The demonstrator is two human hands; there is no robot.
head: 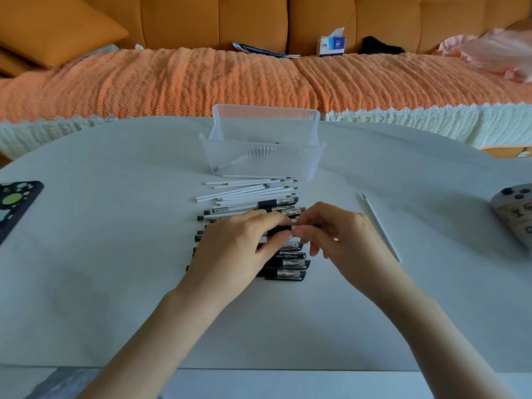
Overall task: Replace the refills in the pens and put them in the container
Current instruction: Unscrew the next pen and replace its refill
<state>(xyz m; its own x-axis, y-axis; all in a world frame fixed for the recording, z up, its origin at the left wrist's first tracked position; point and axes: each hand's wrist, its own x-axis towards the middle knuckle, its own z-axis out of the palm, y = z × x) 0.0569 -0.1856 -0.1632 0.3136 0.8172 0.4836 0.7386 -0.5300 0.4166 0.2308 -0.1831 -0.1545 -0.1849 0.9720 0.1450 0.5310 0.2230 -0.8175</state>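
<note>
- Both forearms reach in over the white table (115, 254)
- The left hand (239, 243) has its thumb and curled fingers pinched round the dark grip of a black pen (280, 230), lifted just above the rest
- The right hand (336, 234) pinches the other end of the same pen with thumb and fingertips, the remaining fingers loosely curled; the two hands nearly meet
- Under the hands lies a row of black pens (288, 264), side by side, partly hidden
- Just beyond the row is a loose pile of white refills (247, 191), tips to the right
- A single refill (380, 226) lies apart, right of the right hand
- Behind the pile stands the clear ribbed container (262, 159), with one finished pen (247, 156) lying slanted inside
- At the left edge is a dark spotted phone case (17, 203); at the right edge, a game controller (515, 211)
- Farthest is an orange sofa (201, 82) bearing a tissue box (332, 44)
</note>
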